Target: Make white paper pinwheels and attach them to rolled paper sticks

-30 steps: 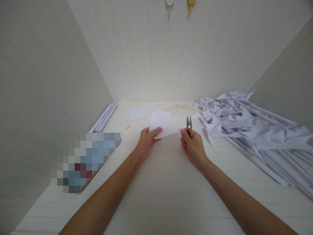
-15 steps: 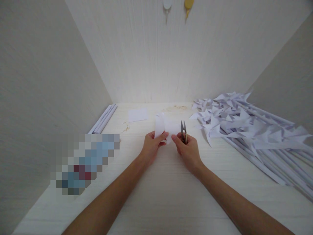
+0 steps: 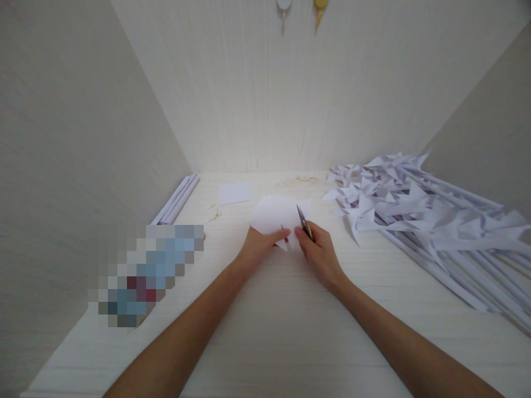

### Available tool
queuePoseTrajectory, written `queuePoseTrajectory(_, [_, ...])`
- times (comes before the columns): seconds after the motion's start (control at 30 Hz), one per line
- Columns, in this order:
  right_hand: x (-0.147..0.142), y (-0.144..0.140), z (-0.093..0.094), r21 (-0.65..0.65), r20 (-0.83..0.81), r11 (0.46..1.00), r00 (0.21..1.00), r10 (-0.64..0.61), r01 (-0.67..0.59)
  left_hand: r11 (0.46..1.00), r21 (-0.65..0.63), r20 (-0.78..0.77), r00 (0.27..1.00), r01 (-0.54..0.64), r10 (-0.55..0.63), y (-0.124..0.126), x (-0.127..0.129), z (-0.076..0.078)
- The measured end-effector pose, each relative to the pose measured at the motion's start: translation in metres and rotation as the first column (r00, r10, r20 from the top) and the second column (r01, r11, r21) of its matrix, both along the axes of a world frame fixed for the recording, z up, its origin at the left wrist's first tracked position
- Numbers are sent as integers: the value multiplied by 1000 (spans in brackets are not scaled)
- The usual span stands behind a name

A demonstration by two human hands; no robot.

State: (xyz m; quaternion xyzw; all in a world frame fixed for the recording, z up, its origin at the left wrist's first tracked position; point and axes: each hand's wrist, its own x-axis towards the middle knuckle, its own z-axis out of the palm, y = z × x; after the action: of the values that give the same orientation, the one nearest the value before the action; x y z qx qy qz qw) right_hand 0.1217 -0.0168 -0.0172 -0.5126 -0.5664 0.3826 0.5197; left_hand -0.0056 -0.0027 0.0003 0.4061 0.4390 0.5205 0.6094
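Between my hands is a white sheet of paper (image 3: 276, 213), with a slit at its near edge where a finger shows through. My left hand (image 3: 263, 243) pinches the paper at its near left side, thumb on top. Closed around small dark thread snips (image 3: 305, 224) is my right hand (image 3: 317, 249), their pointed blades aimed away from me. Its thumb and fingertip are also at the right part of the paper. Another flat white sheet (image 3: 234, 193) lies farther back on the left.
Paper pinwheels (image 3: 373, 190) and rolled paper sticks (image 3: 456, 271) are heaped on the right. Rolled paper tubes (image 3: 176, 199) lie at the left wall, behind a pixelated object (image 3: 157, 271). Small scraps (image 3: 215, 215) are on the table (image 3: 265, 331). Two hooks (image 3: 320, 8) hang on the back wall.
The paper has been turned and opened out flatter, showing a broader face. The snips have tilted to the left, and their blades look closer together.
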Motion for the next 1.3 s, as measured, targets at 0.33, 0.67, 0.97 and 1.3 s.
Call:
queuePoseTrajectory(0.33, [-3, 0, -1, -63, -104, 990, 988, 117, -124, 973, 19, 2, 974, -228, 228, 2, 1, -3])
queuePoseTrajectory(0.67, [-4, -1, 2, -83, -61, 995, 997, 47, -52, 968, 111, -118, 964, -224, 237, -2, 4, -2])
queuePoseTrajectory(0.97, [-4, 1, 1, -99, -103, 994, 994, 25, -35, 976, 147, -134, 975, -159, 179, -2, 4, -4])
queuePoseTrajectory(1.3, [-3, 1, 1, -113, -141, 992, 989, 36, -52, 977, 113, -121, 974, -179, 193, -3, 5, -3])
